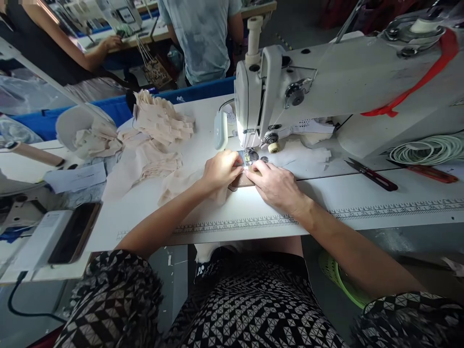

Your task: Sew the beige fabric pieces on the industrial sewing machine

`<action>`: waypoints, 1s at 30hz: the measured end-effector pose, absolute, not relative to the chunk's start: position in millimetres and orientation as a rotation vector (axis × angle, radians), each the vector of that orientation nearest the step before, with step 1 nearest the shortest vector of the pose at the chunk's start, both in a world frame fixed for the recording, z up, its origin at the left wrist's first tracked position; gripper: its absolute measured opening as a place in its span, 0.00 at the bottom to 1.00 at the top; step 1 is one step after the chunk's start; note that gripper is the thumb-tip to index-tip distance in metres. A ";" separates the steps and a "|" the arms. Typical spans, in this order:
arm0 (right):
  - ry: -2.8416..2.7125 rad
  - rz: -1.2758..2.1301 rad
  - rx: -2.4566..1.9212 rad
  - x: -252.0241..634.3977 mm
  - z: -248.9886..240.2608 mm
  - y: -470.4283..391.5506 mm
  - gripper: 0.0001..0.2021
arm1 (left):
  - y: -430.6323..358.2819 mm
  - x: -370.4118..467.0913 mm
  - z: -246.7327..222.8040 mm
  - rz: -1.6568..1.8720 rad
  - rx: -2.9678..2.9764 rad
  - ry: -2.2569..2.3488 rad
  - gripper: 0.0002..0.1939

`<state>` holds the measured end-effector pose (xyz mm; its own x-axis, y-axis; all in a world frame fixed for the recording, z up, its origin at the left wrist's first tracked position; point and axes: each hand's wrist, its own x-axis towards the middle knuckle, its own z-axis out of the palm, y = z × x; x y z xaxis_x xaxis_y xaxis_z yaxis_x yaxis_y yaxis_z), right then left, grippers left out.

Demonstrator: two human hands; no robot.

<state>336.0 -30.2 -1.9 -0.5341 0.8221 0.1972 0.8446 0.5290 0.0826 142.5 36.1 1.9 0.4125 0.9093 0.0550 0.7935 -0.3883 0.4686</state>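
Observation:
A white sewing machine [250, 106] stands over the table, its presser foot [249, 155] lit by a small lamp. Just left of the foot, my left hand [222, 170] is closed, thumb and fingers pinched on the edge of a pale beige fabric piece [181, 187]. My right hand [278, 186] is close in front of the foot on the right, fingers bent together on the same fabric's edge. Both sets of fingertips nearly meet below the needle. The bit of fabric between them is small and mostly covered by my fingers.
Beige ruffled fabric pieces [159, 121] are heaped at the left. Thread snips [375, 176] and a coil of pale cord [429, 149] lie at the right. A phone [74, 233] rests beside a white box [45, 239]. Ruler markings [232, 226] run along the front edge. Two people are beyond the table.

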 end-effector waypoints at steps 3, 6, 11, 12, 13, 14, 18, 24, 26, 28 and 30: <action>-2.624 -0.227 -1.456 335.0 0.0 -30.0 0.19 | 20.0 139.5 -2.7 0.602 2.693 1.342 0.08; -2.624 -0.188 -1.463 334.9 0.9 -29.4 0.17 | 0.6 137.2 -10.6 0.670 2.932 1.113 0.15; -2.605 -0.203 -1.442 335.5 -0.9 -29.0 0.19 | -9.4 133.4 -23.2 0.600 3.009 0.989 0.18; -2.601 -0.211 -1.437 335.4 -1.0 -29.2 0.19 | -8.4 132.9 -24.1 0.597 3.010 0.975 0.18; -2.595 -0.218 -1.430 335.3 -0.7 -29.5 0.20 | -7.1 132.4 -24.4 0.595 3.013 0.962 0.18; -2.589 -0.222 -1.419 335.1 0.0 -29.7 0.20 | -5.8 132.3 -24.4 0.592 3.020 0.951 0.18; -2.481 -0.205 -1.446 337.7 4.4 -28.3 0.21 | 0.1 134.3 -24.0 0.549 3.041 0.950 0.19; -2.284 -0.178 -1.507 354.8 -5.4 -16.3 0.21 | 14.2 140.5 -27.9 0.476 2.970 1.016 0.18; -2.264 -0.156 -1.491 359.1 -10.9 -13.4 0.21 | 18.7 141.7 -28.7 0.451 2.961 1.027 0.18; -2.260 -0.117 -1.488 361.1 -14.4 -11.9 0.20 | 21.9 142.6 -29.2 0.431 2.945 1.032 0.19; -2.267 -0.092 -1.491 361.4 -15.7 -11.7 0.19 | 23.7 143.4 -29.9 0.417 2.928 1.036 0.19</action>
<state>361.4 -11.7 -15.7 -0.3341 0.8619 0.3815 0.8901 0.4216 -0.1731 143.4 23.7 -29.9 0.7461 0.6186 0.2463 0.6166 -0.7815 0.0951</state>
